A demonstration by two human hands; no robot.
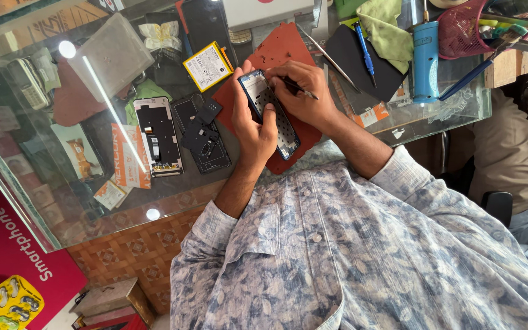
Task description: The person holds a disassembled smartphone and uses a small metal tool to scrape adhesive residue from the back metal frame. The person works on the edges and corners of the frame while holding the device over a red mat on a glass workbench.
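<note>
My left hand grips an opened phone frame, dark blue at the edges with its bare inside facing up, and holds it tilted over a red mat. My right hand pinches a thin dark tool, tweezers or a small screwdriver, with its tip at the upper part of the frame. Both hands touch the phone above the glass counter.
A yellow-edged battery, a phone back panel, black inner covers and a clear tray lie left of the mat. A blue pen, blue cylinder tool, green cloth and red mesh basket sit on the right.
</note>
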